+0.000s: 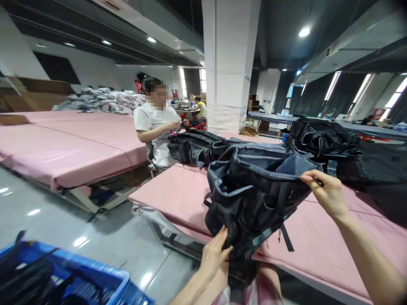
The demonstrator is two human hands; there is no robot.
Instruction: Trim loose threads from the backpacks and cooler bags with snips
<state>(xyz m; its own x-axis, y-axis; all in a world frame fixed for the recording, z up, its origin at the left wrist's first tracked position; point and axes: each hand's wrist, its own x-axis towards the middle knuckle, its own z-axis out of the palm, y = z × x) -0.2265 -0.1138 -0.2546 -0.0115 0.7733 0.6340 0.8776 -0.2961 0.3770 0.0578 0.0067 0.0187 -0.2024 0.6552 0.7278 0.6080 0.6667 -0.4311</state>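
Note:
A black backpack (254, 195) with a grey lining is tilted over the near edge of the pink table, its compartments gaping. My right hand (329, 195) pinches the upper rim at the bag's right corner, fingers closed. Low on the bag's left side, my left hand (214, 254) grips the dark fabric between fingers and thumb; part of that grip is hidden. A loose strap (287, 238) hangs from the bag's right side.
More black bags (321, 137) lie on the pink table (174, 190), behind and to the right. Across it, a person in a white shirt (159, 131) handles something small. A blue crate (104, 271) with dark items stands at lower left. A white pillar (227, 63) rises behind.

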